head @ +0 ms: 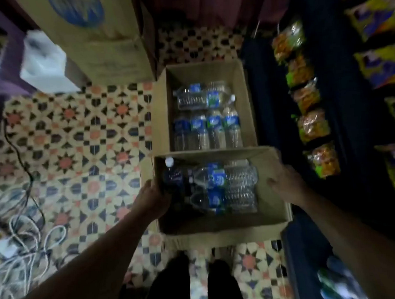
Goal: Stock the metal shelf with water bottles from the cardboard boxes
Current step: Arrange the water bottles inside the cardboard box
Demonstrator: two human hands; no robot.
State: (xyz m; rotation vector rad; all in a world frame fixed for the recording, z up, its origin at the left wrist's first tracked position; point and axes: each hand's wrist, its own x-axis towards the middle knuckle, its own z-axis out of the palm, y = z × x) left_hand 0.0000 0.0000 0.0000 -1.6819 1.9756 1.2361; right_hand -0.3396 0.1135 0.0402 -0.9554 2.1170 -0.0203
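The left hand (152, 197) is curled over the left wall of the near cardboard box (218, 224). The right hand (285, 181) holds the right wall, with the thumb inside the box and the fingers hidden outside. So both hands are holding the box, one on each side, and no bottle is in a hand yet.

Inside this box lie clear water bottles (226, 186) with blue labels. Most lie on their sides near the right hand. One dark bottle with a white cap (169, 161) stands up in the far left corner, close to the left hand.

Just past the box, touching it, sits a second open cardboard box (164, 105) with more bottles (209, 128) in it. Further past that is a big closed carton (108, 46). To the right of the box is a dark shelf (264, 88) with snack packets (312, 127) hanging on it. To the left of the box, cables (29, 240) lie on the patterned tile floor (77, 137). The person's feet (199, 284) are just below it.

It looks like the step is getting the box ready, by lifting or sliding it closer to the shelf. Next, the box should stay flat so the loose bottles do not roll. Then one hand must let go and pick up a bottle.
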